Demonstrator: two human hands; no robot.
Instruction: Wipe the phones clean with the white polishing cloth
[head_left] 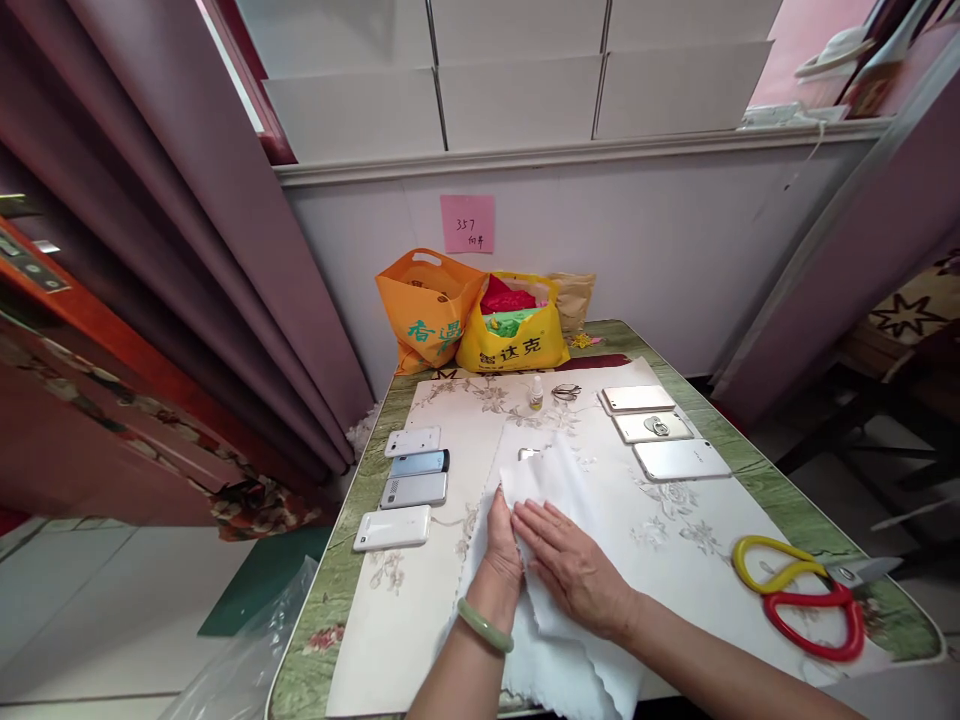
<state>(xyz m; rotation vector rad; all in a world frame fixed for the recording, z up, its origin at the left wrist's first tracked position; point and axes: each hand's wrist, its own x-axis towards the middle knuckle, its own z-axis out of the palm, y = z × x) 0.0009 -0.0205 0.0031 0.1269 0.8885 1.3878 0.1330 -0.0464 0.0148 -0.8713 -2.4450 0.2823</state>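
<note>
A white cloth (570,480) lies on the table with a phone partly under it; only the phone's corner (529,454) shows. My left hand (501,550), with a green bangle on the wrist, pinches the cloth's left edge. My right hand (570,560) rests flat on the cloth, fingers stretched out and together, touching the left hand. Several phones lie in a column at the left (415,490). Three white phones lie at the right (660,430).
Yellow and red scissors (806,595) lie near the right edge. A small bottle (535,393) and a ring (566,392) sit at the back. Orange (424,310) and yellow (514,335) bags stand against the wall. A white mat (675,520) covers the green table (757,480).
</note>
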